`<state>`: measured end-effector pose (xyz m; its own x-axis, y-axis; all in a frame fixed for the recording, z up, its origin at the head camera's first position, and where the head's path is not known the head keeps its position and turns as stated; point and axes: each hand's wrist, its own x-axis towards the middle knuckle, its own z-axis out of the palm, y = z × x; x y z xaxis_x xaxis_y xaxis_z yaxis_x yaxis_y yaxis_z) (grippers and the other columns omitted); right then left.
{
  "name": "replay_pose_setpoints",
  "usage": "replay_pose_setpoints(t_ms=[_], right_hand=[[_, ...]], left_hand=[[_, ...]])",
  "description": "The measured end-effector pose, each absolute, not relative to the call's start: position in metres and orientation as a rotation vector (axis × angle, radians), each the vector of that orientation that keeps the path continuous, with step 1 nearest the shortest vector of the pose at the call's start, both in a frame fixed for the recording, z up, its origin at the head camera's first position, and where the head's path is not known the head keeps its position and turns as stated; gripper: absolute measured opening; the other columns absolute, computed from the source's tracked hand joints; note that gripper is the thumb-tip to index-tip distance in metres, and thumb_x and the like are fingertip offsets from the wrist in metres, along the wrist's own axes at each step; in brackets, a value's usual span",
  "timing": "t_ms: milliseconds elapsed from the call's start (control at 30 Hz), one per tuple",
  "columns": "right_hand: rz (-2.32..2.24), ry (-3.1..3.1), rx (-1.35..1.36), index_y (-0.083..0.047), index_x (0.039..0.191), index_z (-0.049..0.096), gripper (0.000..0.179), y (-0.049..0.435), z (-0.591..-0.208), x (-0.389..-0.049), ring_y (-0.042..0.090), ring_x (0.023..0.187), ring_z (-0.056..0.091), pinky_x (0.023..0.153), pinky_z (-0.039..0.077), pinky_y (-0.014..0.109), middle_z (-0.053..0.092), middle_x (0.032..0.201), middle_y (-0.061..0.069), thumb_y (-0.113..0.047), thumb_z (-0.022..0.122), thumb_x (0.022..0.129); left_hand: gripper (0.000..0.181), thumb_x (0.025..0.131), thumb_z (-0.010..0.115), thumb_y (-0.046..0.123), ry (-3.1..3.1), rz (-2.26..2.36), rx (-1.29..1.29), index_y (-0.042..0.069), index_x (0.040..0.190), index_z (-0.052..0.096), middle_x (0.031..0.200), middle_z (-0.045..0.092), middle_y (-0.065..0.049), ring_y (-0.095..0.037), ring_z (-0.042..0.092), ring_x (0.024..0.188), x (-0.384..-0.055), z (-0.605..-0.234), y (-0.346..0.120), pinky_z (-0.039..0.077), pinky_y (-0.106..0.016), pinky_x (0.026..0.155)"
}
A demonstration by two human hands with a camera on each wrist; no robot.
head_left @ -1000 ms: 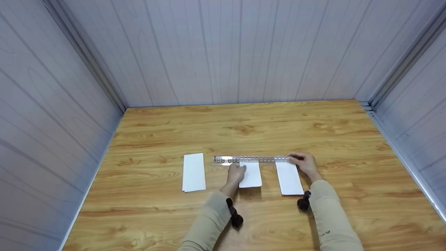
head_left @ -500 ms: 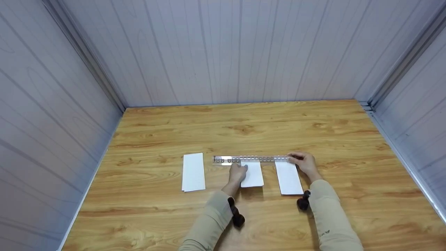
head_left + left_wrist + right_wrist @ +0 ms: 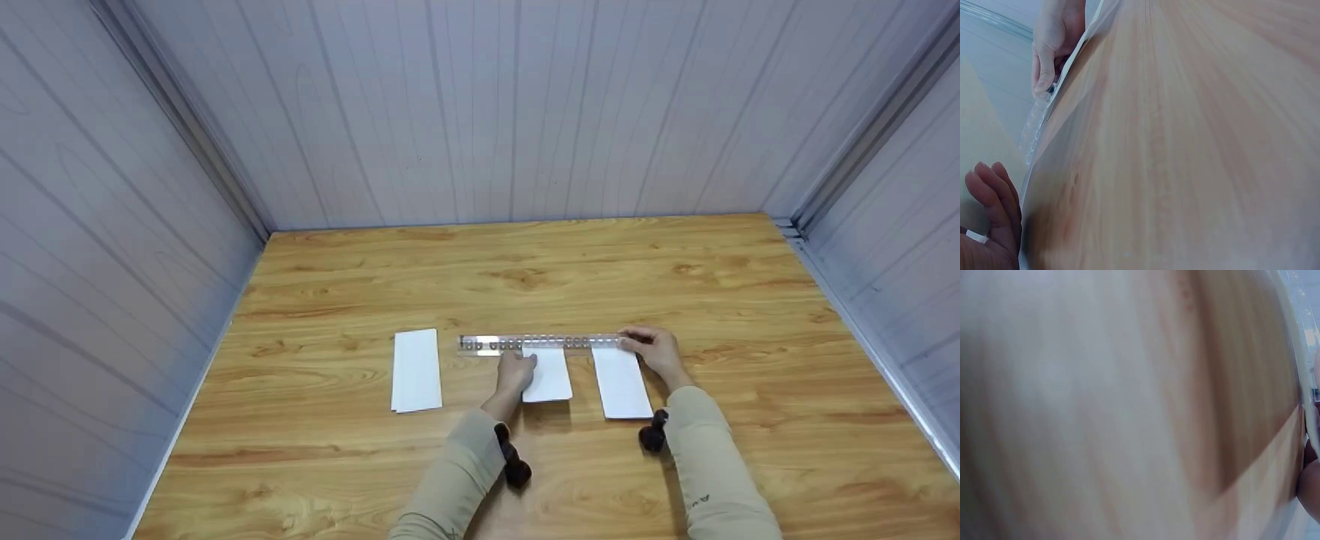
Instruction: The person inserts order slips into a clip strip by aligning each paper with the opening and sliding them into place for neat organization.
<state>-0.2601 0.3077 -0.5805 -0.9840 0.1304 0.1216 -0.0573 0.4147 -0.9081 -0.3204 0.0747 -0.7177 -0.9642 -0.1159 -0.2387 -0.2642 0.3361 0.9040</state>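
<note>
A clear ruler (image 3: 487,344) lies crosswise over the table, with round holes along it. My right hand (image 3: 656,352) pinches its right end, where it overlaps the top of a white paper strip (image 3: 622,386). In the left wrist view the right hand (image 3: 1058,39) grips the ruler (image 3: 1034,124) at its end. My left hand (image 3: 516,373) pinches a shorter white paper piece (image 3: 549,379), thumb on top; its upper edge is at the ruler and a shadow shows below it. Fingertips (image 3: 1310,492) of the right hand show at the edge of the right wrist view.
A pair of offset white paper strips (image 3: 417,371) lies on the wooden table (image 3: 330,285) to the left. Pale panel walls (image 3: 480,112) stand behind and at both sides. Dark wrist devices (image 3: 514,469) hang at both cuffs.
My left hand has slid a little to the right along the ruler, taking the middle paper piece with it. The right hand and the ruler have stayed almost still.
</note>
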Motion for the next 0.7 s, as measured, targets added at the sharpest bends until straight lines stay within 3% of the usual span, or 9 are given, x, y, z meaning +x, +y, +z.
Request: replay_pose_setpoints(t_ms=[167, 333, 467, 700], right_hand=[[1.651, -2.472, -0.069, 0.009, 0.092, 0.064, 0.021, 0.307, -0.580, -0.260, -0.002, 0.075, 0.054, 0.067, 0.042, 0.013, 0.062, 0.093, 0.023, 0.002, 0.068, 0.073], [1.652, -2.478, -0.070, 0.010, 0.093, 0.064, 0.022, 0.307, -0.580, -0.260, -0.001, 0.077, 0.054, 0.068, 0.042, 0.013, 0.062, 0.094, 0.023, 0.000, 0.068, 0.074], [1.641, -2.479, -0.071, 0.009, 0.092, 0.064, 0.021, 0.308, -0.580, -0.260, 0.000, 0.078, 0.055, 0.069, 0.042, 0.013, 0.062, 0.093, 0.023, 0.001, 0.068, 0.073], [1.621, -2.517, -0.085, 0.009, 0.094, 0.064, 0.022, 0.308, -0.580, -0.260, 0.000, 0.079, 0.055, 0.070, 0.042, 0.013, 0.063, 0.094, 0.021, -0.001, 0.067, 0.075]], left_hand=[[0.032, 0.081, 0.059, 0.023, 2.510, 1.667, -0.346, -0.006, 0.091, 0.052, 0.089, 0.056, -0.019, -0.029, 0.054, 0.084, -0.319, -0.713, 0.078, 0.043, -0.036, 0.073], [0.032, 0.081, 0.059, 0.025, 2.499, 1.652, -0.359, -0.005, 0.089, 0.052, 0.086, 0.055, -0.018, -0.029, 0.053, 0.080, -0.334, -0.744, 0.086, 0.043, -0.039, 0.071], [0.031, 0.075, 0.066, 0.030, 2.523, 1.719, -0.361, 0.004, 0.076, 0.050, 0.072, 0.051, -0.006, -0.020, 0.049, 0.068, -0.342, -0.767, 0.089, 0.042, -0.033, 0.062], [0.033, 0.078, 0.059, 0.018, 2.517, 1.792, -0.339, 0.012, 0.059, 0.032, 0.059, 0.032, -0.005, -0.022, 0.036, 0.053, -0.332, -0.747, 0.095, 0.032, -0.034, 0.048]])
